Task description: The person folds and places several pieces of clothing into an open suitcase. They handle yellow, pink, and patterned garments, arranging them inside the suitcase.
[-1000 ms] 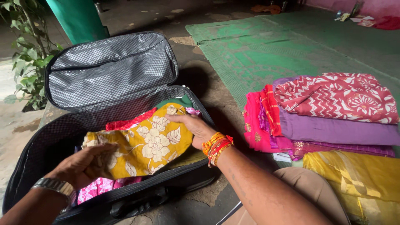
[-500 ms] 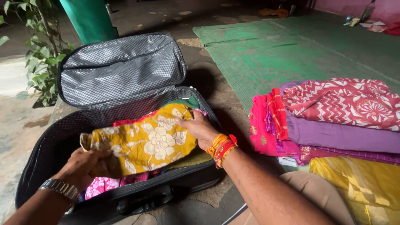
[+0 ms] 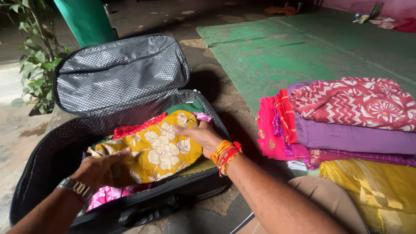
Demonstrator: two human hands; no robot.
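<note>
A folded yellow cloth with cream flowers [image 3: 158, 147] lies on top of other clothes inside an open black suitcase [image 3: 52, 156]. My left hand [image 3: 104, 171], with a metal watch at the wrist, presses on the cloth's near left end. My right hand [image 3: 200, 135], with orange and red bangles, grips the cloth's right edge. Under the yellow cloth show red [image 3: 134, 128], green [image 3: 186, 106] and pink [image 3: 104, 195] garments.
The suitcase lid [image 3: 121, 71] with checked grey lining stands open at the back. A stack of folded clothes [image 3: 346, 117], red, purple and pink, sits to the right, with a yellow fabric [image 3: 372, 190] nearer. A green mat [image 3: 277, 47] lies behind. A potted plant [image 3: 34, 52] and green pillar [image 3: 86, 19] stand left.
My left hand has slid forward onto the cloth and pressed it flatter into the suitcase. My right hand stays on the right edge.
</note>
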